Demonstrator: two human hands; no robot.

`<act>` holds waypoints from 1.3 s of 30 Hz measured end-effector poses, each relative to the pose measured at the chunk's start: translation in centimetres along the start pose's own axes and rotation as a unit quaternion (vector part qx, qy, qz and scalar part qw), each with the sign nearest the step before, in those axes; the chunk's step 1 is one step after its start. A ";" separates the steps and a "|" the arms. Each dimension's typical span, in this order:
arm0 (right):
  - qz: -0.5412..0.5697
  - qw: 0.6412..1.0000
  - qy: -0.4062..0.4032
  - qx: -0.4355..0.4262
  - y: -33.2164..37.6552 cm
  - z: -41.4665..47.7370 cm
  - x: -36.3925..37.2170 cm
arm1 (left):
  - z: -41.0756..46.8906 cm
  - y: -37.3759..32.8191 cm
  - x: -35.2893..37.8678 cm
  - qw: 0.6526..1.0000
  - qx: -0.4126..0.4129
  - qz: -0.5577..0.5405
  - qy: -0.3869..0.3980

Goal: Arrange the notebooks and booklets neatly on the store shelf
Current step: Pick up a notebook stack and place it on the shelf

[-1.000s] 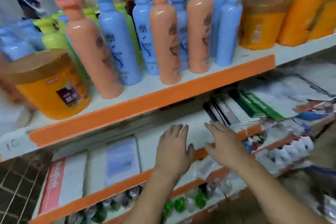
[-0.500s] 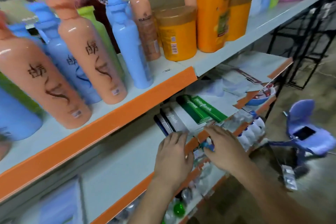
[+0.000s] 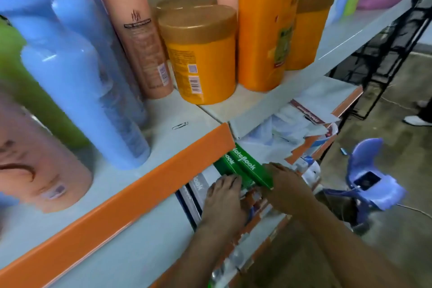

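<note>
Two green notebooks [image 3: 246, 167] lie side by side on the middle shelf [image 3: 149, 248], partly under the orange edge of the shelf above. To their left lie grey and dark blue notebooks [image 3: 196, 188]. My left hand [image 3: 224, 199] rests with its fingers flat on the near end of the left green notebook. My right hand [image 3: 288, 186] grips the near right corner of the right green notebook, which looks slightly raised. More pale booklets [image 3: 278, 133] and a maroon-spined one [image 3: 308, 113] lie in a loose heap further right.
The upper shelf [image 3: 163, 170] holds blue, peach and green bottles and orange jars [image 3: 202, 54] close above my hands. Small packaged goods fill the lower shelf [image 3: 254, 238]. A purple plastic stool [image 3: 371, 180] with a phone on it stands on the floor at right.
The view has swung right and closer. Both hands have moved from the shelf's front edge onto the green notebooks, and the right hand has taken hold of one.
</note>
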State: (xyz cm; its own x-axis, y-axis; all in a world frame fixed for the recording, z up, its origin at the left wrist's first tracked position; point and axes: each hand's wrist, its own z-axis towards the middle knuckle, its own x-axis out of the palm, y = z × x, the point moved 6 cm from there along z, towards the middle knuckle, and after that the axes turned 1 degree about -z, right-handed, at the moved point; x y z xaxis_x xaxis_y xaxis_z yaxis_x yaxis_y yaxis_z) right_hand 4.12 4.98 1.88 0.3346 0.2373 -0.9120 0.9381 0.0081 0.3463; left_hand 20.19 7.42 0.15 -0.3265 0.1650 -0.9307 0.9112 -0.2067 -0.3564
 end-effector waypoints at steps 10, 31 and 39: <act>0.032 0.995 0.094 0.030 -8.6 9.0 0.2 | 4.6 -1.8 4.4 0.982 -0.189 0.025 -0.011; 0.119 0.966 0.184 -0.141 -7.6 10.8 0.8 | 0.5 -5.6 4.1 0.793 -0.414 -0.323 -0.307; 0.177 0.949 0.212 -0.152 -7.3 10.3 1.2 | -1.0 -6.2 4.4 0.744 -0.430 -0.400 -0.320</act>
State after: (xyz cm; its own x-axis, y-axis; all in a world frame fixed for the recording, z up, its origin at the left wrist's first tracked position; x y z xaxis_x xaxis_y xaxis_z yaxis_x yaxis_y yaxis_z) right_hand -1.41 -4.82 -4.06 0.4977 0.6466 -0.5780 0.6827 0.1190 0.7210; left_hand 13.32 10.38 -1.67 -0.6529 -0.6452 -0.3967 0.0954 0.4495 -0.8882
